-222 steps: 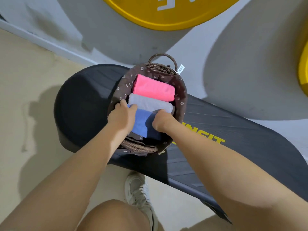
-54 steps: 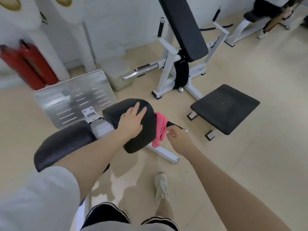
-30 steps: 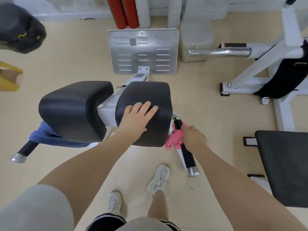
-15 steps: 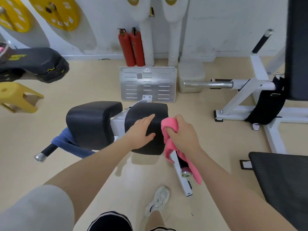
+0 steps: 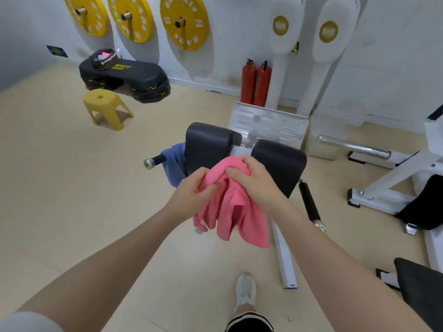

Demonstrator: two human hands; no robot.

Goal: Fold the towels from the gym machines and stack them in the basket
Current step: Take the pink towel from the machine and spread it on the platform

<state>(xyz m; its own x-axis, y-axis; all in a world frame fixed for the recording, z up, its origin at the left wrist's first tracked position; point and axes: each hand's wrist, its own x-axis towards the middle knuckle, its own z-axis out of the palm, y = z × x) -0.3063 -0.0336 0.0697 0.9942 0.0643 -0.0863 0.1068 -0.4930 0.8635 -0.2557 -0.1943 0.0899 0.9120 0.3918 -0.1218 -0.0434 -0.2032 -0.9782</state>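
Two towels: one pink (image 5: 230, 204), mid-frame, one blue (image 5: 173, 164) left of it. One basket (image 5: 103, 59), upper left. Three yellow plates (image 5: 184, 20) along the top. Two red extinguishers (image 5: 255, 82). One yellow stool (image 5: 105, 107). Two black pads (image 5: 208, 144). Two hands (image 5: 191, 195).

1. Gym floor, indoors.
2. Yellow weight plates (image 5: 184, 21) hang on wall pegs.
3. Black padded machine (image 5: 278, 161), stacked aerobic steps (image 5: 127, 77), white steel frame (image 5: 393, 178).
4. Two red fire extinguishers (image 5: 256, 83) against the wall.
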